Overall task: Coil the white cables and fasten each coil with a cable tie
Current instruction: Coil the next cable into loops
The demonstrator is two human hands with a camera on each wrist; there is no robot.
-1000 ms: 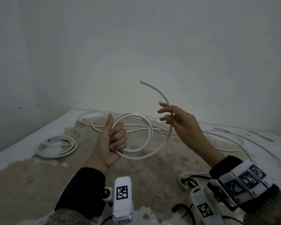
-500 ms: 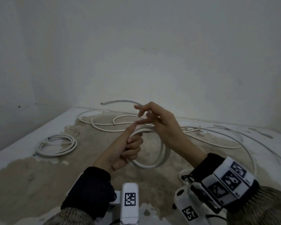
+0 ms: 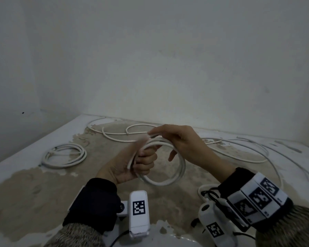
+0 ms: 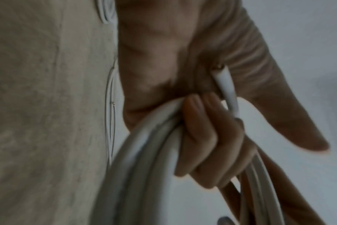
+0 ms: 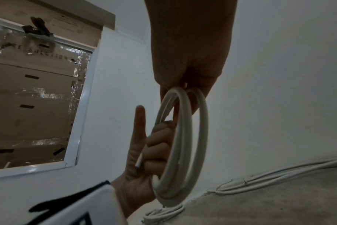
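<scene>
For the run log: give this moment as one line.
stage: coiling | left hand: grips coil | right hand: pinches the coil's top | tie: none visible | finished coil: on table

Only readable bit: partial dark lettering, something like "E SOLUTION", across a wrapped cardboard box behind the white frame in the right wrist view. Square black-and-white code markers on the wrist cameras, no letters or digits there.
</scene>
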